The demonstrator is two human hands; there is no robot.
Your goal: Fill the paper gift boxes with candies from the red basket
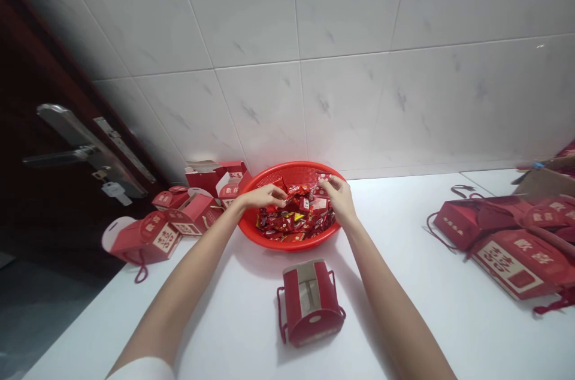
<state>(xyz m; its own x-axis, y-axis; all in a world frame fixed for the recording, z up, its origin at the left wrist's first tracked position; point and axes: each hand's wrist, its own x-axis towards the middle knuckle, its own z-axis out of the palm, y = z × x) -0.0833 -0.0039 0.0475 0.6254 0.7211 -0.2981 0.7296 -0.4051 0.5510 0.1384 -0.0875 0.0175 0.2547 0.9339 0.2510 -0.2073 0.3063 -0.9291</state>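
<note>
A red plastic basket (294, 247) stands against the tiled wall, with many red wrapped packets (294, 224) inside. My left hand (266, 196) reaches over its left side, fingers pinched together above the packets; what they hold, if anything, is too small to make out. At the basket's right side my right hand (338, 195) grips a red patterned packet (323, 178) between thumb and fingers. Between my forearms, in front of the basket, sits a red box (313, 305) with an opening in its top and cord handles on both sides.
Several red boxes (153, 236) with cords stand on the white table (386, 212) at the left. More red boxes (516, 260) lie in a group at the right, near a cardboard carton (545, 179). A dark door with a handle (67, 155) is at the far left.
</note>
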